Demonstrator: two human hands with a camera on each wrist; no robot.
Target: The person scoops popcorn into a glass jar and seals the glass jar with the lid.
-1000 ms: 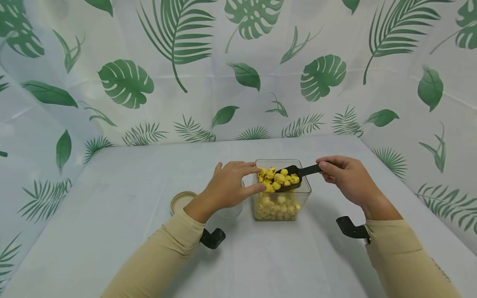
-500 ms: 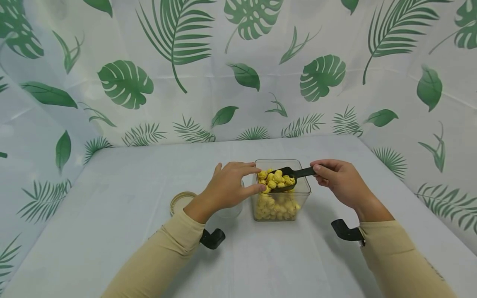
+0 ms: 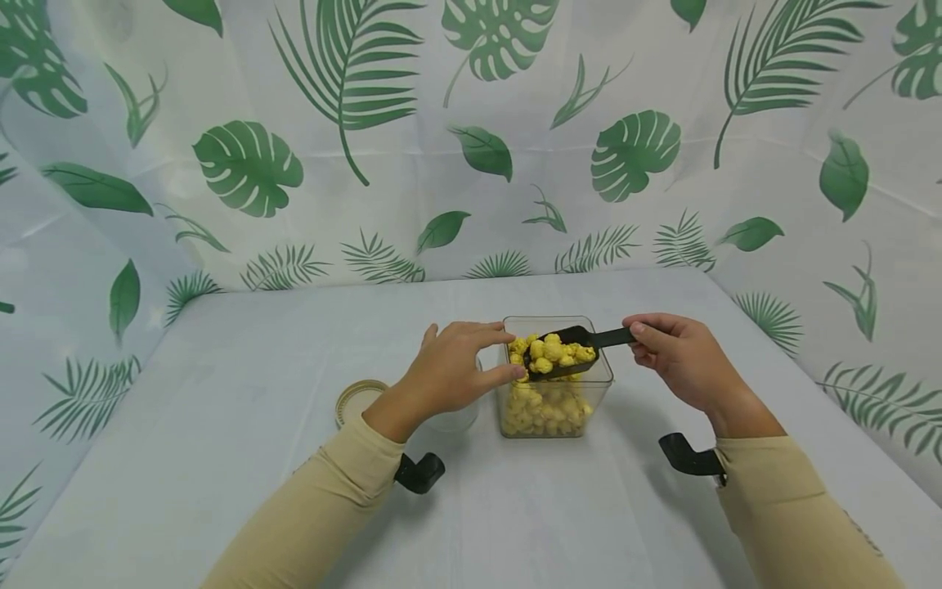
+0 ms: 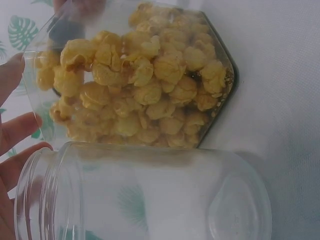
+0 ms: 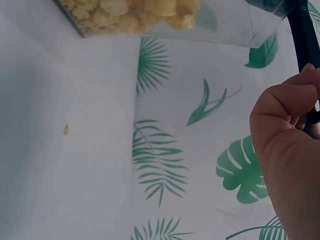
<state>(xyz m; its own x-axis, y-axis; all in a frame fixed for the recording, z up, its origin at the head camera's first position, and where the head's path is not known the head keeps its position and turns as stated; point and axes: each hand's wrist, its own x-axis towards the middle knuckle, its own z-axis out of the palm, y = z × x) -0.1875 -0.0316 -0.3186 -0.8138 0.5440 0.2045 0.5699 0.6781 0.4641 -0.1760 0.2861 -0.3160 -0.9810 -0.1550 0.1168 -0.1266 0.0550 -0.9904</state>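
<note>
1. My right hand (image 3: 680, 356) pinches the handle of the black scoop (image 3: 570, 353), which is heaped with yellow popcorn (image 3: 553, 352) above the clear tub (image 3: 605, 383). Because the pile sits so high, I judge a small tilt could roll pieces onto the desk (image 3: 221, 458).
2. My left hand (image 3: 452, 372) curls around the empty glass jar (image 4: 145, 200), just left of the tub. Its mouth looks narrow beside the scoop, so pouring may spill.
3. A jolt against the tub might shift it.
</note>
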